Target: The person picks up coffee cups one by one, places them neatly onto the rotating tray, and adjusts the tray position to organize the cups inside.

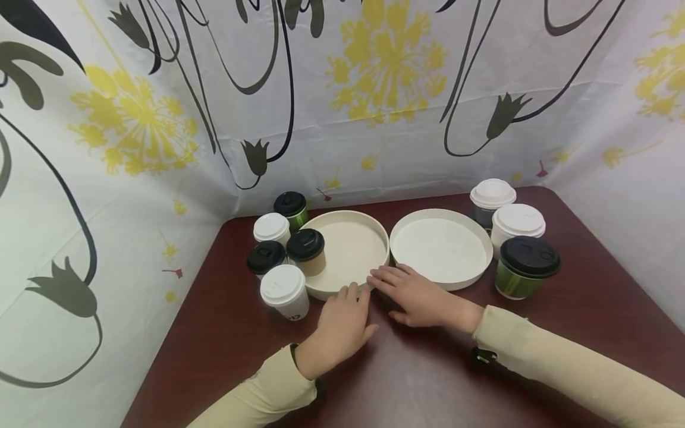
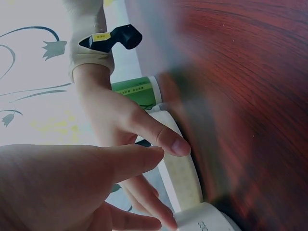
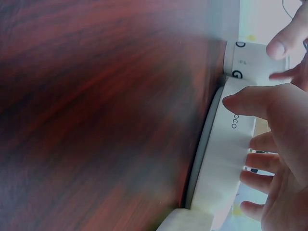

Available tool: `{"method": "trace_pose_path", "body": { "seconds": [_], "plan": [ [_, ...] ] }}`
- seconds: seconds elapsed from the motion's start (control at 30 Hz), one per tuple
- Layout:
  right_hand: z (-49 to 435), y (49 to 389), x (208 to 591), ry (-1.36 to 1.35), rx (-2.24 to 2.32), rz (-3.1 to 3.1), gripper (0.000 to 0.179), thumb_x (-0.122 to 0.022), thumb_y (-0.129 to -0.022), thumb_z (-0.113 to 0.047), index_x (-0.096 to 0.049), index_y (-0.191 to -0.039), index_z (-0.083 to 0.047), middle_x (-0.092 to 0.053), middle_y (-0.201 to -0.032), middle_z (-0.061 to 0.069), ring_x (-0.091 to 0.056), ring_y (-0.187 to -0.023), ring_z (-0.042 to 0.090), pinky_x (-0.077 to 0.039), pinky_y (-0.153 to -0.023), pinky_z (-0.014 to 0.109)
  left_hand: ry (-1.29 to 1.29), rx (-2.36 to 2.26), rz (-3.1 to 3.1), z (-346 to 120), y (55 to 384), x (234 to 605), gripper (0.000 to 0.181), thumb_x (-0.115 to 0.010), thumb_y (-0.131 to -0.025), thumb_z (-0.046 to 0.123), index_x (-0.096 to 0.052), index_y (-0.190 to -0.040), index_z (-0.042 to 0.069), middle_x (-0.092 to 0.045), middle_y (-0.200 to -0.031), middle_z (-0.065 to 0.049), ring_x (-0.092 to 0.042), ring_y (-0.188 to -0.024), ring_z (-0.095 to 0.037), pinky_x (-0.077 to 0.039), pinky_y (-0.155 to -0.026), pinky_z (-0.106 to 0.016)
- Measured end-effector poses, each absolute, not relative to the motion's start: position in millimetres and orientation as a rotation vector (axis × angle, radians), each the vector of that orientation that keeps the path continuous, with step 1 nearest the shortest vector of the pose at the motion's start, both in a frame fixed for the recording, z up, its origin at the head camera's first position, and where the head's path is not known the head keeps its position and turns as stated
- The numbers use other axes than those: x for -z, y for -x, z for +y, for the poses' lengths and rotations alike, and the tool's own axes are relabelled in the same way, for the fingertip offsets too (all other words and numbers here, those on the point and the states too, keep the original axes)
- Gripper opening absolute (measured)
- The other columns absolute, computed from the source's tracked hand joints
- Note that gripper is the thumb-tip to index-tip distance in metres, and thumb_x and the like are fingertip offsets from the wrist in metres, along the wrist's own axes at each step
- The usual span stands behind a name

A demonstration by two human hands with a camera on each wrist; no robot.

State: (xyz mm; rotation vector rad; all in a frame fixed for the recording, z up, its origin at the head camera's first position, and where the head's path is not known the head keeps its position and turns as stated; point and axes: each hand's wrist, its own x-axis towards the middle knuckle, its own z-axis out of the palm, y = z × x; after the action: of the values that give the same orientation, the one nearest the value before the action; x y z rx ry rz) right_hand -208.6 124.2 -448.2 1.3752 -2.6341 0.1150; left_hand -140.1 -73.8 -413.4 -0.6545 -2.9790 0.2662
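Two shallow round cream trays lie side by side, the left tray [image 1: 355, 238] and the right tray [image 1: 441, 246]. My left hand [image 1: 342, 330] reaches to the front rim of the left tray, fingers extended and fingertips right at that rim. My right hand [image 1: 417, 297] lies palm down by the meeting point of the trays, its fingers extended over the front edge. Neither hand holds anything. A brown paper cup with a black lid [image 1: 307, 249] overlaps the left tray's left side. In the right wrist view, the fingertips [image 3: 260, 180] are at the tray wall [image 3: 221, 149].
Left of the trays stand a white cup [image 1: 286, 291], a black-lidded cup [image 1: 266, 258], another white cup [image 1: 272, 229] and a green cup [image 1: 291, 208]. On the right are a green black-lidded cup [image 1: 524, 267] and two white-lidded cups [image 1: 516, 229]. Patterned cloth [image 1: 342, 89] encloses the dark red table [image 1: 214, 333].
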Motion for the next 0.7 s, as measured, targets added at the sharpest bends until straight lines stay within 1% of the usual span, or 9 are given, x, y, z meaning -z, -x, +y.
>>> {"method": "trace_pose_path", "body": {
  "seconds": [0.1,0.2,0.33,0.47,0.7],
  "plan": [
    [120.2,204.9,447.3,-1.398,-0.101,-2.631,0.078,-0.075,-0.083,-0.035,-0.044,-0.148,-0.006,-0.046,-0.153,0.012,-0.044,-0.141,0.031,-0.038,-0.112,0.056,0.650,-0.271,-2.980,-72.2,140.7,415.3,0.078,-0.068,-0.086,0.057,-0.048,-0.142,0.007,-0.061,-0.125,-0.012,-0.062,-0.112,-0.024,-0.056,-0.085,-0.036],
    [117.8,203.2,446.9,-1.410,-0.088,-2.614,0.077,-0.075,-0.083,-0.037,-0.045,-0.147,-0.006,-0.046,-0.153,0.011,-0.045,-0.141,0.029,-0.038,-0.113,0.054,0.641,-0.276,-2.985,-71.8,141.0,415.7,0.080,-0.069,-0.085,0.057,-0.048,-0.144,0.006,-0.062,-0.121,-0.012,-0.062,-0.109,-0.024,-0.056,-0.085,-0.035],
    [118.6,203.1,446.7,-1.415,-0.103,-2.589,0.077,-0.076,-0.083,-0.036,-0.046,-0.146,-0.005,-0.047,-0.152,0.009,-0.046,-0.139,0.026,-0.038,-0.112,0.054,0.649,-0.278,-2.982,-72.6,140.9,414.2,0.078,-0.069,-0.086,0.056,-0.048,-0.143,0.007,-0.064,-0.112,-0.011,-0.063,-0.103,-0.025,-0.056,-0.082,-0.034],
    [122.7,205.9,446.7,-1.395,-0.118,-2.579,0.076,-0.076,-0.082,-0.034,-0.046,-0.146,-0.005,-0.049,-0.150,0.009,-0.047,-0.139,0.023,-0.039,-0.112,0.054,0.659,-0.279,-2.968,-74.1,140.3,412.2,0.074,-0.070,-0.085,0.055,-0.051,-0.139,0.007,-0.064,-0.108,-0.012,-0.065,-0.100,-0.026,-0.057,-0.079,-0.034],
    [132.8,214.7,446.2,-1.345,-0.113,-2.583,0.076,-0.077,-0.081,-0.033,-0.047,-0.146,-0.006,-0.051,-0.149,0.009,-0.047,-0.139,0.024,-0.038,-0.112,0.054,0.616,-0.279,-2.983,-78.8,140.4,410.8,0.069,-0.070,-0.084,0.057,-0.055,-0.130,0.007,-0.062,-0.099,-0.012,-0.064,-0.090,-0.026,-0.056,-0.072,-0.034]
  ]
}}
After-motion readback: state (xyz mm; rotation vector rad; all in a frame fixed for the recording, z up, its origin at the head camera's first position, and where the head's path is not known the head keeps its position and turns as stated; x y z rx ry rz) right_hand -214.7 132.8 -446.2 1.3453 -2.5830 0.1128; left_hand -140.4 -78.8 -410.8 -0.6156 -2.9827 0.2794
